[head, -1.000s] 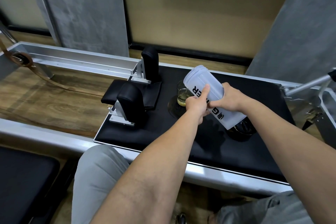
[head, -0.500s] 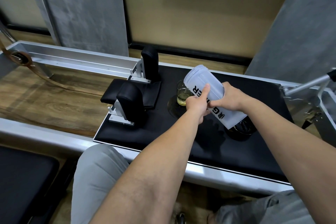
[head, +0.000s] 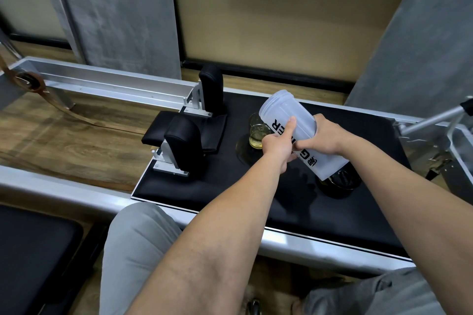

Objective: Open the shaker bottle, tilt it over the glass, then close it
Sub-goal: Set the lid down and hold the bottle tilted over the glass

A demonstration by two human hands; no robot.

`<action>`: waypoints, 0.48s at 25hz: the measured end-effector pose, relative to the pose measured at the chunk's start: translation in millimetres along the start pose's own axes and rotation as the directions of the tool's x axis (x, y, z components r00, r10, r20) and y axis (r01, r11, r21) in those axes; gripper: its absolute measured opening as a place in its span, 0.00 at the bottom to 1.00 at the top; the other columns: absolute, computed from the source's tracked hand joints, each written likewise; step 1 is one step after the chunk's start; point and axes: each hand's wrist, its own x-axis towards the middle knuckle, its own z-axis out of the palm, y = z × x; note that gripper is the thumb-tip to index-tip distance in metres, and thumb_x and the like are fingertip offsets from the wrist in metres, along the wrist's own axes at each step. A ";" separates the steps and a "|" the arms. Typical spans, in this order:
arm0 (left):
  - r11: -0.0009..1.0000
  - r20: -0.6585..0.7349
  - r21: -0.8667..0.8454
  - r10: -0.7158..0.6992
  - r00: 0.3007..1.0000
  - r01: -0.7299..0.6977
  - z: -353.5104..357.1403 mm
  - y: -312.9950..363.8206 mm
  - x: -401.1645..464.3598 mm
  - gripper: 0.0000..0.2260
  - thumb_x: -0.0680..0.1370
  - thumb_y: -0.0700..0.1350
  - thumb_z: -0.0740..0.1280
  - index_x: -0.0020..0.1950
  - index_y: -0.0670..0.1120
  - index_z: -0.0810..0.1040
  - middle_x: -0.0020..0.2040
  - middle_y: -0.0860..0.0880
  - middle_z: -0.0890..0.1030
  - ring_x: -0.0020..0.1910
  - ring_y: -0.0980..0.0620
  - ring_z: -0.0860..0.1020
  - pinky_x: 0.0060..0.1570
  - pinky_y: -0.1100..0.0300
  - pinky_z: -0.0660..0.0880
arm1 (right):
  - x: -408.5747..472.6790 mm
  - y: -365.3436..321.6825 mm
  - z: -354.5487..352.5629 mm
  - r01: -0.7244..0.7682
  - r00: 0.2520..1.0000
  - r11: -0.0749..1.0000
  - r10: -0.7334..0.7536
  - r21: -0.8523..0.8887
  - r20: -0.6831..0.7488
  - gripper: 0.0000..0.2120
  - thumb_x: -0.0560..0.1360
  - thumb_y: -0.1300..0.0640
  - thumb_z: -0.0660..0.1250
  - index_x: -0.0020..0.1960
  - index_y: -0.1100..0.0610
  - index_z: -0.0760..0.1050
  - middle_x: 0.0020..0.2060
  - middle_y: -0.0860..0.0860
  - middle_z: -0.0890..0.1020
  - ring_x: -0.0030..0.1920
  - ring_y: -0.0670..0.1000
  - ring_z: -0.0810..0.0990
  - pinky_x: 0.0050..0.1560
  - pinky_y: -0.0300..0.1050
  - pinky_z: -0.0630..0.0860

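A translucent white shaker bottle (head: pixel 286 115) with black lettering is held tilted, its open threaded mouth up and to the left, above a small glass (head: pixel 256 133) with a little yellowish liquid. My left hand (head: pixel 277 144) grips the bottle's middle from the near side, thumb along the lettering. My right hand (head: pixel 323 137) wraps the bottle from the right. The bottle's black lid (head: pixel 341 181) lies on the black pad, just under the bottle's base.
The black padded carriage (head: pixel 281 194) carries two upright black shoulder rests (head: pixel 184 146) and a folded headrest to the left. Aluminium rails (head: pixel 107 82) and a wooden floor lie further left. A metal bracket and bar (head: pixel 430 120) stand at the right. My knees are below.
Hardly anything moved; the bottle stays tilted over the glass in both hands, at nearly the same angle.
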 end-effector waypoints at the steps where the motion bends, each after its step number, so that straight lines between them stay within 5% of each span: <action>1: 1.000 0.002 -0.002 0.001 1.000 -0.001 0.0 -0.6 0.3 0.26 0.76 0.63 0.73 0.58 0.41 0.79 0.57 0.44 0.86 0.50 0.47 0.86 0.43 0.54 0.85 | 0.4 0.1 0.2 0.001 1.000 1.000 -0.001 -0.005 -0.001 0.38 0.65 0.42 0.82 0.65 0.55 0.65 0.52 0.54 0.80 0.51 0.55 0.81 0.53 0.55 0.80; 7: 1.000 0.004 -0.006 0.008 1.000 -0.008 0.7 -1.6 1.5 0.26 0.76 0.63 0.73 0.58 0.40 0.80 0.57 0.44 0.86 0.53 0.45 0.86 0.51 0.49 0.86 | 1.1 -0.3 0.1 0.005 1.000 1.000 -0.005 -0.013 -0.005 0.38 0.65 0.42 0.81 0.65 0.55 0.65 0.51 0.53 0.80 0.51 0.55 0.81 0.54 0.55 0.79; 12: 1.000 0.009 -0.021 0.015 1.000 -0.015 0.9 -2.0 1.8 0.26 0.76 0.63 0.73 0.58 0.41 0.80 0.57 0.44 0.86 0.50 0.46 0.86 0.48 0.50 0.86 | 2.2 0.1 -0.5 0.006 1.000 1.000 -0.006 -0.024 -0.005 0.39 0.65 0.42 0.81 0.65 0.55 0.65 0.51 0.53 0.80 0.52 0.55 0.81 0.53 0.55 0.79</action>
